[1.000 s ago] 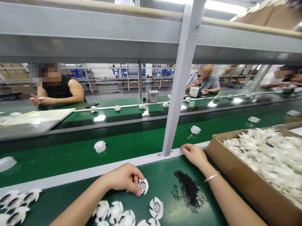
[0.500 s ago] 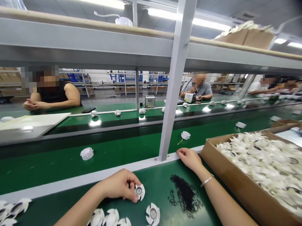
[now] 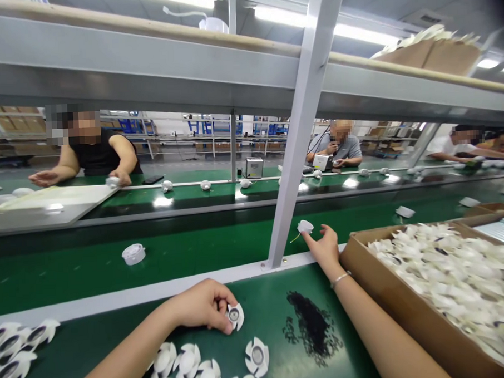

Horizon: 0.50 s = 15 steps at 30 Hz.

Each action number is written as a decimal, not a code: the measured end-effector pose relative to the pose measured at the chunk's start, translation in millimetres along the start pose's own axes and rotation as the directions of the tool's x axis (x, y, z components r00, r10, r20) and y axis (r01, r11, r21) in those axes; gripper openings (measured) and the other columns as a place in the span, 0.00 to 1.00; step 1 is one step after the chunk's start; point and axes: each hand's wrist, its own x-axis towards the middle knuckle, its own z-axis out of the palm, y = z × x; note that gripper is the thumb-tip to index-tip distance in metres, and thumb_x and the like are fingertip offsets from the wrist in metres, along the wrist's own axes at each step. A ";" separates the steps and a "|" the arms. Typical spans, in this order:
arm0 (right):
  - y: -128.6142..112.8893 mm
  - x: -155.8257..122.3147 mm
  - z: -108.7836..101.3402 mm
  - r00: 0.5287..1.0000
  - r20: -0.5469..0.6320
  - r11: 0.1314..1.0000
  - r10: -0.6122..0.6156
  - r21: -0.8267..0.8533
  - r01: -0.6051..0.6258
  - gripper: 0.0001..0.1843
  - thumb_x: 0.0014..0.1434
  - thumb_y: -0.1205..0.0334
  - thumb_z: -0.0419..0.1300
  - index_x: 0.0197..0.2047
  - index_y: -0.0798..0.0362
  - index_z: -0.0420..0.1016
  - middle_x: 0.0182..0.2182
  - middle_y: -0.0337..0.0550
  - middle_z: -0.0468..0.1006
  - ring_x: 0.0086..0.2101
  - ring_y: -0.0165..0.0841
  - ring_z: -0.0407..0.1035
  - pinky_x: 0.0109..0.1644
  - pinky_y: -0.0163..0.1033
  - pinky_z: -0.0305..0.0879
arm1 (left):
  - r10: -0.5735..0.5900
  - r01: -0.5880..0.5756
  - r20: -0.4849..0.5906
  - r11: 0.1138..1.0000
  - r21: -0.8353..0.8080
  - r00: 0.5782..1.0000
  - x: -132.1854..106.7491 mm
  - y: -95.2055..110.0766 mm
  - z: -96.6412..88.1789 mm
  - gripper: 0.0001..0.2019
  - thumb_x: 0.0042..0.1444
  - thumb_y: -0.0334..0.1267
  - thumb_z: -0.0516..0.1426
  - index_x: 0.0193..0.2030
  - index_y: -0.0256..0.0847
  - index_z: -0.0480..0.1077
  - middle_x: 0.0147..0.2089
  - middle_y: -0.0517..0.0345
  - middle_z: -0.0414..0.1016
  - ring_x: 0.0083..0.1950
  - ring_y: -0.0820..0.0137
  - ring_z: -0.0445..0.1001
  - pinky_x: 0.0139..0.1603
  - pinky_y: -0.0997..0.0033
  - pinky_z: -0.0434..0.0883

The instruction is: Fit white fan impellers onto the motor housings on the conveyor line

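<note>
Pinched between the thumb and fingers of my left hand [image 3: 209, 307] is a small white fan impeller [image 3: 236, 316], held just above the green work surface. My right hand [image 3: 324, 246] reaches over the pale rail with thumb and fingers apart. Beside its fingertips, on the green belt, sits a round white housing [image 3: 305, 227] with a thin yellowish wire; whether they touch is hard to tell. One loose impeller [image 3: 256, 357] lies near my left hand, and several more impellers [image 3: 186, 363] are grouped below my left wrist. A pile of tiny black pieces [image 3: 312, 325] lies between my arms.
At right stands a cardboard box [image 3: 390, 300] heaped with white impellers. A grey slanted post [image 3: 291, 137] rises from the rail, under an overhead shelf [image 3: 146, 65]. Another white housing [image 3: 133, 254] is on the belt. Co-workers sit across the line, one with a hand on a white part.
My right hand has moved forward from the rail over the belt and its fingers have spread. The nearby housings have shifted left. Across the line, a co-worker's arms have parted, one reaching a white part.
</note>
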 end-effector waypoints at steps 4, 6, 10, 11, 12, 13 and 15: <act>-6.5 25.5 11.0 0.999 0.025 0.998 0.043 -0.051 -0.042 0.59 0.50 0.28 0.57 0.70 0.64 0.50 0.60 0.65 0.64 0.55 0.52 0.66 0.53 0.46 0.64 | -0.006 0.006 0.001 0.999 -0.031 1.000 1.1 0.4 -0.4 0.32 0.28 0.47 0.75 0.44 0.39 0.78 0.26 0.64 0.74 0.23 0.76 0.68 0.24 0.78 0.62; -8.7 29.7 14.6 0.996 0.091 0.996 0.016 -0.092 -0.007 0.61 0.47 0.26 0.58 0.71 0.62 0.51 0.60 0.65 0.64 0.55 0.54 0.66 0.53 0.48 0.65 | -0.007 0.007 0.006 0.999 -0.048 1.000 1.7 -0.5 -0.8 0.33 0.26 0.47 0.75 0.43 0.40 0.78 0.26 0.63 0.74 0.23 0.75 0.68 0.25 0.77 0.64; -9.0 30.6 16.9 0.976 0.218 0.981 -0.027 -0.184 0.068 0.53 0.52 0.26 0.52 0.67 0.60 0.61 0.56 0.66 0.68 0.53 0.58 0.68 0.52 0.55 0.66 | 0.029 -0.028 0.025 0.999 -0.026 0.999 -0.3 -2.1 -2.0 0.32 0.26 0.49 0.75 0.42 0.42 0.80 0.28 0.62 0.76 0.23 0.76 0.68 0.26 0.76 0.65; -8.8 31.5 17.6 0.970 0.239 0.975 -0.035 -0.204 0.086 0.52 0.53 0.27 0.51 0.66 0.60 0.63 0.55 0.67 0.69 0.53 0.59 0.69 0.51 0.56 0.66 | 0.039 -0.039 0.021 0.999 -0.010 0.999 -1.3 -2.1 -2.6 0.32 0.26 0.49 0.75 0.42 0.42 0.80 0.28 0.63 0.76 0.23 0.76 0.69 0.27 0.76 0.65; -8.9 32.9 19.0 0.966 0.254 0.969 -0.048 -0.221 0.107 0.50 0.53 0.27 0.51 0.65 0.59 0.64 0.55 0.67 0.69 0.52 0.59 0.69 0.50 0.58 0.66 | 0.045 -0.045 0.015 0.999 0.008 0.999 -2.4 -2.0 -3.2 0.32 0.26 0.49 0.75 0.43 0.43 0.80 0.29 0.63 0.77 0.23 0.76 0.69 0.27 0.76 0.65; -9.3 34.7 21.0 0.962 0.264 0.963 -0.066 -0.235 0.131 0.49 0.53 0.28 0.51 0.64 0.58 0.65 0.55 0.67 0.69 0.51 0.60 0.69 0.50 0.59 0.66 | 0.050 -0.050 0.007 0.998 0.024 0.999 -3.3 -1.9 -3.8 0.32 0.26 0.49 0.75 0.43 0.43 0.80 0.29 0.64 0.77 0.23 0.76 0.69 0.28 0.76 0.65; -10.7 39.2 26.6 0.957 0.269 0.950 -0.112 -0.253 0.182 0.45 0.52 0.31 0.53 0.62 0.57 0.68 0.55 0.67 0.70 0.50 0.61 0.70 0.48 0.61 0.67 | 0.060 -0.060 -0.008 0.997 0.047 0.998 -4.5 -2.0 -4.4 0.32 0.27 0.49 0.75 0.44 0.44 0.80 0.29 0.64 0.76 0.24 0.76 0.70 0.30 0.76 0.66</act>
